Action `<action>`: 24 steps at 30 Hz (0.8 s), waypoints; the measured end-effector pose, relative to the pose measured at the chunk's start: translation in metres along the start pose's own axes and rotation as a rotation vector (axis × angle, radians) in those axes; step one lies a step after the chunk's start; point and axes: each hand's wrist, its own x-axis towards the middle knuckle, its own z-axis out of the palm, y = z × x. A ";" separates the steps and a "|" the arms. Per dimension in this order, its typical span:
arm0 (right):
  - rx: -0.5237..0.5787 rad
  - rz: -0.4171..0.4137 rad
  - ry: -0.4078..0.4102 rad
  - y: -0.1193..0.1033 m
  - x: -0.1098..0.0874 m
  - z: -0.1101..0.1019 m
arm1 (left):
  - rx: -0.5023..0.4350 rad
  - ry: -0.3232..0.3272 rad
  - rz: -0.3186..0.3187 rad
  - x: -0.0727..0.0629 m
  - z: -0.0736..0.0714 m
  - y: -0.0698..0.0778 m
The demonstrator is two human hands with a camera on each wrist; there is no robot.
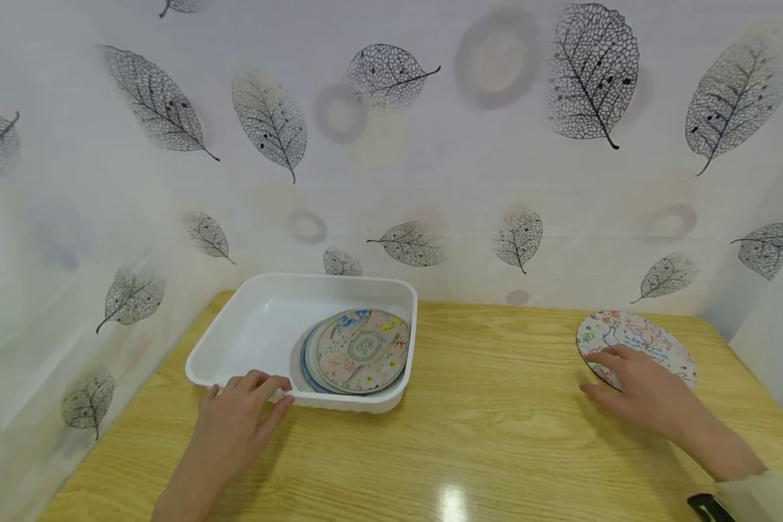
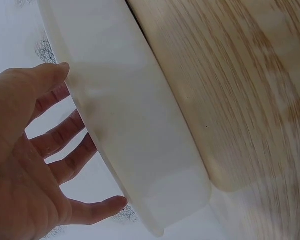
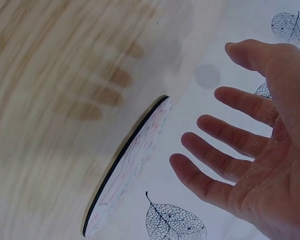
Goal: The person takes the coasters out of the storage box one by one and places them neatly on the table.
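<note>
My left hand [image 1: 238,413] holds the near rim of a white plastic tub [image 1: 303,281], its fingers over the edge and the thumb on the outer side. In the left wrist view the thumb and fingers straddle the tub's wall [image 2: 135,115]. Inside the tub, at its right end, lies an overlapping stack of round flat mats; the top mat [image 1: 339,362] is floral. At the right, my right hand [image 1: 639,388] hovers with spread fingers over the near-left edge of another round mat [image 1: 665,348], which has red and green drawings. The right wrist view shows this mat's dark edge [image 3: 125,155], apart from the fingers.
A wood-grain table [image 1: 483,406] carries the tub at the left and the single mat at the far right. Behind and along the sides hangs a pale sheet [image 1: 444,167] printed with leaves, meeting the table's back edge.
</note>
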 end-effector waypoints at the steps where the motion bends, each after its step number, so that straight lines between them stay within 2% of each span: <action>1: 0.001 0.002 -0.001 -0.002 0.001 0.000 | -0.001 0.000 0.000 0.000 0.000 0.000; 8: 0.008 0.008 -0.022 -0.011 0.006 0.000 | -0.010 -0.011 -0.006 0.000 0.000 0.000; 14: 0.009 -0.022 0.017 -0.017 0.009 0.000 | -0.012 -0.012 -0.007 0.000 -0.001 0.000; 24: 0.004 -0.037 0.019 -0.024 0.017 -0.001 | -0.008 -0.029 -0.009 0.001 -0.002 -0.001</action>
